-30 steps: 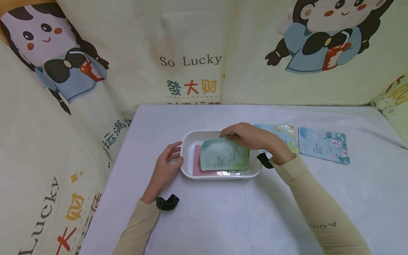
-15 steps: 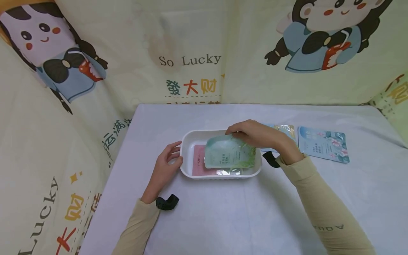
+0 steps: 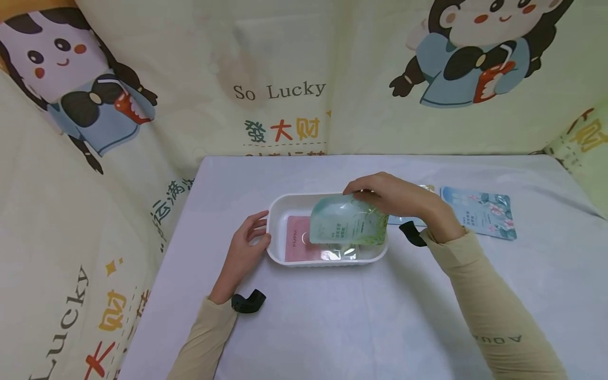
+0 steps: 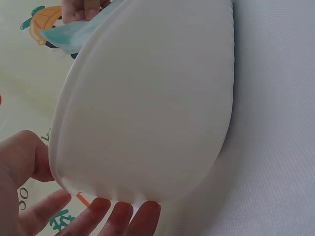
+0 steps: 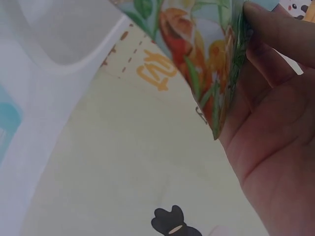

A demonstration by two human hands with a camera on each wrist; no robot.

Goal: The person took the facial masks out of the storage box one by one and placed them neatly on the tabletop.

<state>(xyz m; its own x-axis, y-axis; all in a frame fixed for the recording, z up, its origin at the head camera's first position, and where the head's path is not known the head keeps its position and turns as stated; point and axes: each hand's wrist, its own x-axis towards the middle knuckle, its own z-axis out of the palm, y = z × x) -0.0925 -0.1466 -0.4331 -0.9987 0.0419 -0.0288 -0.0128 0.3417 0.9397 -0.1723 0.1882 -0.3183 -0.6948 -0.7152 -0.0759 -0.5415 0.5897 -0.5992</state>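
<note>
At frame centre, my right hand point(image 3: 394, 195) pinches the green pouch point(image 3: 344, 224) over the tray point(image 3: 295, 206), part-hiding a pink packet point(image 3: 298, 243); my left hand point(image 3: 246, 240), fingers loose, touches the tray. Orange pouch print point(image 5: 182, 49): right-wrist view only.

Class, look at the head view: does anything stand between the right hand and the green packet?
Nothing visible does: the right hand pinches the green packet directly, by its far edge, over the white tray.
</note>
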